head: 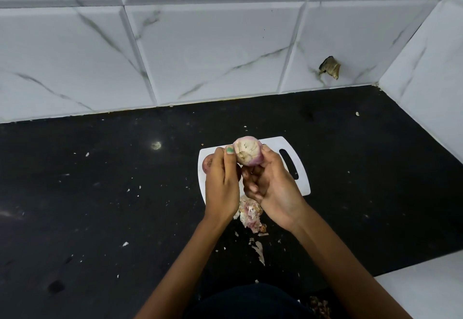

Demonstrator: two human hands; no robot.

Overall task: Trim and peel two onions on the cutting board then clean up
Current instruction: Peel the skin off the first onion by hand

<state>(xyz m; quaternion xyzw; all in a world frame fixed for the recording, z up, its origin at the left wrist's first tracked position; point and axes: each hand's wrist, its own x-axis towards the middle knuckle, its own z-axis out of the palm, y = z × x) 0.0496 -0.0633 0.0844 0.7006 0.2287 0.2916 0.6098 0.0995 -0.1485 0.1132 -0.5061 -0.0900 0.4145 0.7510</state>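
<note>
Wall: white marble-look tiles (213, 50) run behind and to the right of the work area, with a chipped hole (330, 67) low on the right.
Counter: black countertop (100, 193), speckled all over with small pale flakes of skin.
Cutting board: white board (299, 168) with a handle slot, lying flat near the middle of the counter, partly hidden by both hands.
Peel pile: heap of papery pink-white skins (251, 214) at the board's near edge, with more scraps trailing toward the person.
Held onion: onion (247, 152) lifted above the board, its trimmed end facing the camera, purple skin remaining on its sides.
Second onion: reddish onion (207, 163) resting on the board's left part, mostly hidden behind the left hand.
Right hand: right hand (270, 183) cradles the held onion from below and the right, fingers curled around it.
Left hand: left hand (221, 181) pinches at the onion's left edge, thumb and fingertips closed on the skin.
Knife: not visible.
Risk: a hard tug on a stubborn layer could likely slip the slick onion out of the right hand's grip, dropping it onto the littered counter; peelings pulled off above the board's edge may scatter further and lengthen cleanup.
</note>
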